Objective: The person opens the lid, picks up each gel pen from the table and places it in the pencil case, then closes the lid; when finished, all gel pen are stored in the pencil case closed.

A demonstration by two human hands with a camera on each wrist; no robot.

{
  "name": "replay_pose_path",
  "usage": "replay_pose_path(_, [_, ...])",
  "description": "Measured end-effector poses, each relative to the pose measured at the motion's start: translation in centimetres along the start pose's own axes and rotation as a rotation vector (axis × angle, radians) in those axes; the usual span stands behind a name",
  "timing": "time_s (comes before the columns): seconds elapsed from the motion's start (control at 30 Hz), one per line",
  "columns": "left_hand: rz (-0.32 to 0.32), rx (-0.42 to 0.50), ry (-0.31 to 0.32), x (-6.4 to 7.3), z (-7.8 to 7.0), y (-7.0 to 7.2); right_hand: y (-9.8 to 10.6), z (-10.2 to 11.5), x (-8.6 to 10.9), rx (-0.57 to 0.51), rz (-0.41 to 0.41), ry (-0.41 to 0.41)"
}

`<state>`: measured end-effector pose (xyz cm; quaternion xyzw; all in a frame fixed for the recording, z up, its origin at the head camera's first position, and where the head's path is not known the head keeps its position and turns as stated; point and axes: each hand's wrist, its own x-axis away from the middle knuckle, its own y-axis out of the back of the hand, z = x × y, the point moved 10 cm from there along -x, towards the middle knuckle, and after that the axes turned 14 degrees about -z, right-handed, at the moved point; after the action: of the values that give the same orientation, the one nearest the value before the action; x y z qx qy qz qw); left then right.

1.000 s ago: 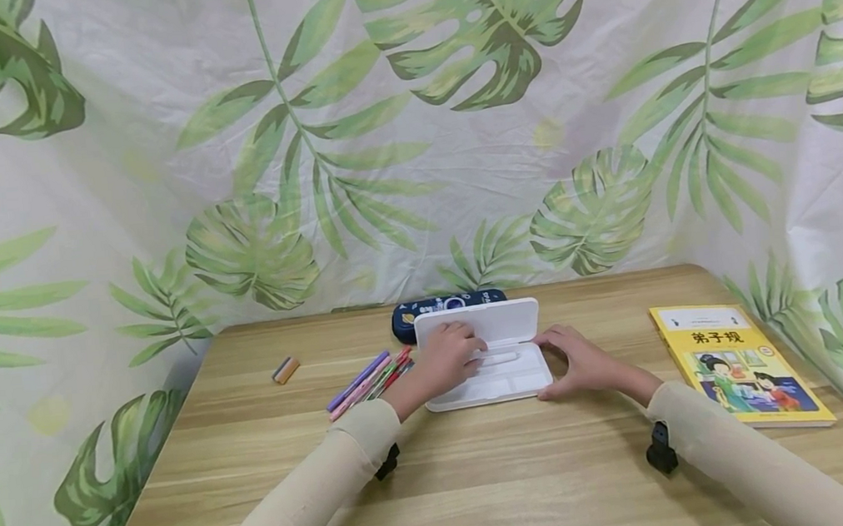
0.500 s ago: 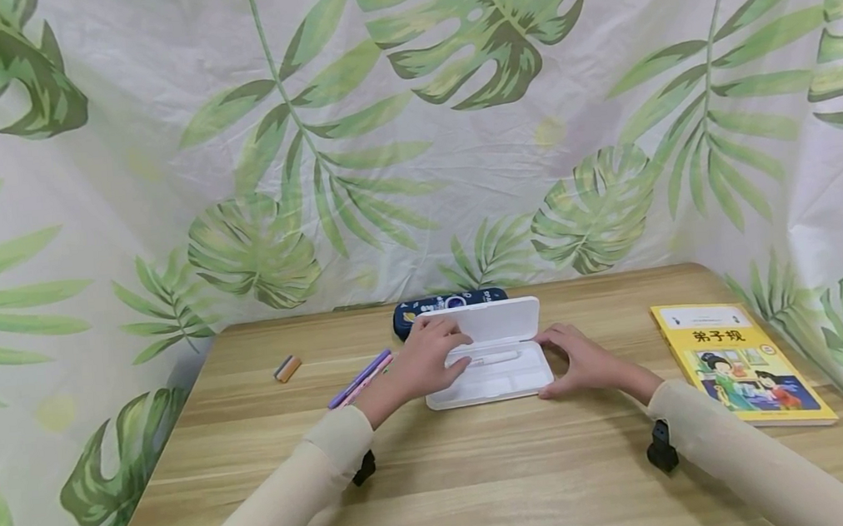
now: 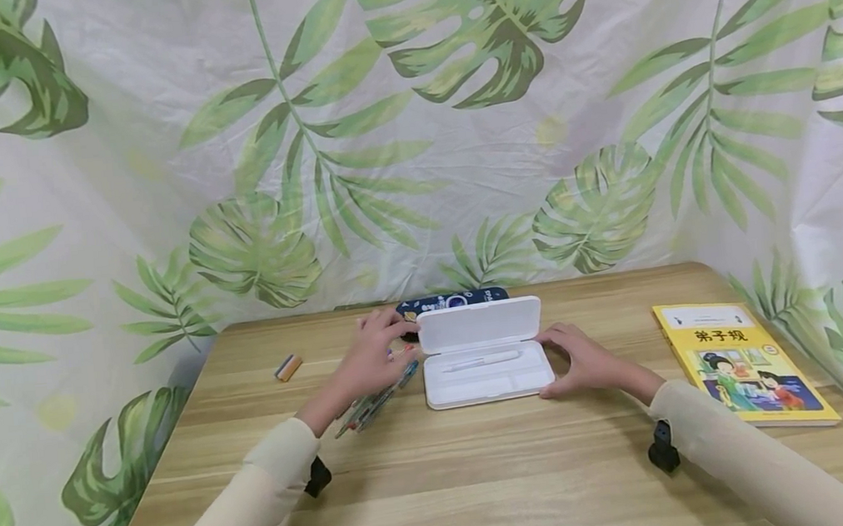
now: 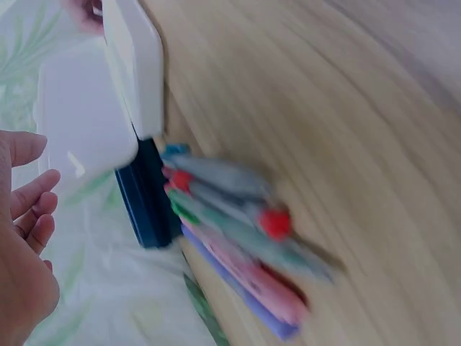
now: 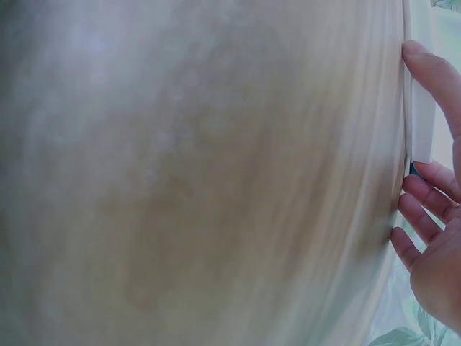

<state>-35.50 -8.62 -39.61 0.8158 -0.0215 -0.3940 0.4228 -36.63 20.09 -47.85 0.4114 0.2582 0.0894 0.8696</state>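
White case [image 3: 470,390], open, near middle of surface's [image 3: 485,475] far edge; right grip [image 3: 580,359] clasps its right end.
Hold should be light, steady, or it may slide. Left grip [image 3: 373,357] empty, relaxed, near pens [image 4: 241,227]; lid [image 3: 480,326] contact unclear. White pen [image 3: 501,358] inside. Navy pouch [image 3: 431,304] behind lid probably limits tilting it back; yellow book [image 3: 742,364] by right edge.

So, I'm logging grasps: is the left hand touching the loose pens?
Apart: the left wrist view shows a clear gap between the left hand and the loose pens.
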Motion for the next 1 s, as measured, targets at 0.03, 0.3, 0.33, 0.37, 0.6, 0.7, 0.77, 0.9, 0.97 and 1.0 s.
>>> replay_pose_path(0.03, [0.005,-0.001,0.013,0.3,0.5,0.3,0.0,0.0,0.0,-0.002,0.000,-0.001])
replay_pose_path(0.3, [0.061,-0.047,0.082,2.5,4.5,1.4,0.1,0.1,0.0,-0.001,0.000,0.006])
replay_pose_path(0.33, [0.066,-0.051,0.087,2.7,4.9,1.4,0.1,0.1,0.0,0.000,-0.001,0.006])
replay_pose_path(0.37, [0.072,-0.051,0.095,2.9,5.4,1.5,0.1,0.1,0.0,0.001,-0.002,0.006])
replay_pose_path(0.6, [0.122,-0.054,0.126,4.0,7.6,1.7,0.0,-0.1,0.1,0.000,0.001,0.002])
replay_pose_path(0.7, [0.146,-0.062,0.120,4.4,8.2,1.6,0.0,-0.1,0.1,0.001,0.006,-0.001])
replay_pose_path(0.77, [0.161,-0.073,0.119,4.7,8.4,1.6,-0.1,-0.1,0.1,-0.002,0.006,0.002])
replay_pose_path(0.9, [0.184,-0.087,0.126,4.9,8.8,1.6,-0.1,0.0,0.0,0.001,0.000,0.013])
replay_pose_path(0.97, [0.195,-0.089,0.131,5.0,9.0,1.6,-0.1,0.1,0.0,0.002,-0.001,0.016])
replay_pose_path(1.0, [0.201,-0.086,0.134,5.1,9.0,1.6,-0.1,0.0,0.0,0.002,-0.001,0.016])
